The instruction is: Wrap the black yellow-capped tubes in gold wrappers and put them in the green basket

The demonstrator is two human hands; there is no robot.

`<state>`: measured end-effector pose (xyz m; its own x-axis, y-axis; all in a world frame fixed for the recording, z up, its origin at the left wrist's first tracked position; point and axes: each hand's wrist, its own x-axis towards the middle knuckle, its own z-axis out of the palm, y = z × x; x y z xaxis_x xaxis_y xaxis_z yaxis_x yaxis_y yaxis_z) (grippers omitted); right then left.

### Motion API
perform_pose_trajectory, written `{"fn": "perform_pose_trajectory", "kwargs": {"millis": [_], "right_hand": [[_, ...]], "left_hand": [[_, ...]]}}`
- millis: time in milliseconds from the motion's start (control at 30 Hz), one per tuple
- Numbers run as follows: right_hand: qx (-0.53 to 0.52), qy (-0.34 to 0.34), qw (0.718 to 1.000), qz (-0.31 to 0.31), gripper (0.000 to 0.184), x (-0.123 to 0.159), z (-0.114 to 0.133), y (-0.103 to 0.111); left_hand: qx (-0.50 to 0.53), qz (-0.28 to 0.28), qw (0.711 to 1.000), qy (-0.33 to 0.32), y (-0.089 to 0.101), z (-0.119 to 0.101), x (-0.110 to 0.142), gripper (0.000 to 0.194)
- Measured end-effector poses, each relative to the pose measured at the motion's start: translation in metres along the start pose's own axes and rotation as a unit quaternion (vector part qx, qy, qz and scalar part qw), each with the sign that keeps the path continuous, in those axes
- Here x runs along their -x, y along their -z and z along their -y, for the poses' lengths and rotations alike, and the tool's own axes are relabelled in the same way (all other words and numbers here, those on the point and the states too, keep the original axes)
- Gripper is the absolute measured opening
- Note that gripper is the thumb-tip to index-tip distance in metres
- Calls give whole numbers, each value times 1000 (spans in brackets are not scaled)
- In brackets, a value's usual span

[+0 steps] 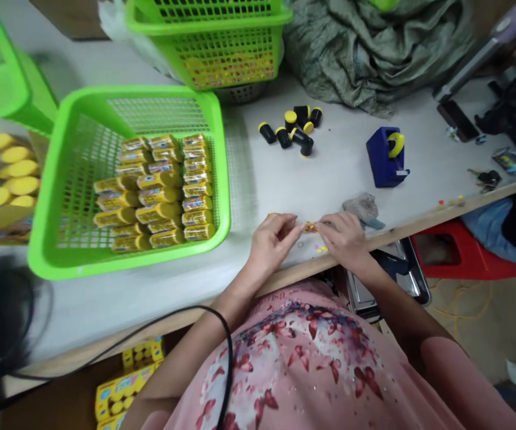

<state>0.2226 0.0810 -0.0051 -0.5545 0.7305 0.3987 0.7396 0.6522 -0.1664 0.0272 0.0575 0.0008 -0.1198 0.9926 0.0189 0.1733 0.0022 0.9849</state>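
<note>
Close to the table's front edge, my left hand (272,240) and my right hand (344,237) face each other with curled fingers. Between their fingertips is a small clear packet of yellow and reddish bits (310,227), pinched from both sides; its exact kind is too small to make out. A few loose yellow and pink pieces (321,248) lie on the tabletop just below. Touching or right behind my right hand is a crumpled clear plastic bag (362,206).
Left stands a green basket (223,173) with rows of yellow-capped tubes. Several black tubes with yellow caps (290,128) lie farther back, near a blue tape dispenser (386,158). Another green basket (231,30) and a grey-green cloth sack (374,54) are behind. A black cable (150,327) crosses my left forearm.
</note>
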Motion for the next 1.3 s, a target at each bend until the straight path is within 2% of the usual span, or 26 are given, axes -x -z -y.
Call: {"fn": "perform_pose_trajectory", "kwargs": {"millis": [100,200,267,367,433,533,633,700,767,867,933,1000,1100,1200,1300], "right_hand": [[-32,50,997,-53,25,-6,5,9],[-110,69,991,-41,23,-23,1,8],[-181,13,983,-35,20,-46,-14,-3],[-242,-183,951,-68,29,-94,-49,-31],[-236,-287,927,-59,41,-126,-73,-54],[-249,-326,911,-39,42,-159,-93,-80],[-308,-324,893,-61,34,-167,-95,-87],[-366,-331,867,-65,31,-161,-90,-79],[-453,-322,830,-44,29,-148,-82,-61],[-587,-273,762,37,34,-119,-65,-24],[-624,-240,738,96,42,-99,-55,0],[-636,-213,729,138,46,-84,-47,19],[-641,-183,724,175,42,-73,-42,36],[-609,-152,749,211,34,-73,-42,44],[-572,-97,776,246,31,-76,-42,45]], "left_hand": [[-14,46,999,-13,2,0,-5,22],[71,77,993,49,7,-1,-7,29],[127,60,983,115,11,-1,-8,28],[197,32,961,190,14,-2,-7,28],[244,15,945,217,14,-4,-7,30],[290,-10,926,240,14,-8,-8,32],[312,-6,917,249,14,-11,-8,32],[333,7,910,245,15,-11,-8,32],[352,11,905,237,16,-10,-7,32],[349,19,908,231,16,-9,-5,29],[334,32,914,228,16,-9,-5,26],[322,48,917,230,16,-8,-4,27],[302,75,918,246,17,-6,-3,30],[281,91,921,254,17,-3,-2,31],[285,85,922,249,17,-3,-2,30]]}}
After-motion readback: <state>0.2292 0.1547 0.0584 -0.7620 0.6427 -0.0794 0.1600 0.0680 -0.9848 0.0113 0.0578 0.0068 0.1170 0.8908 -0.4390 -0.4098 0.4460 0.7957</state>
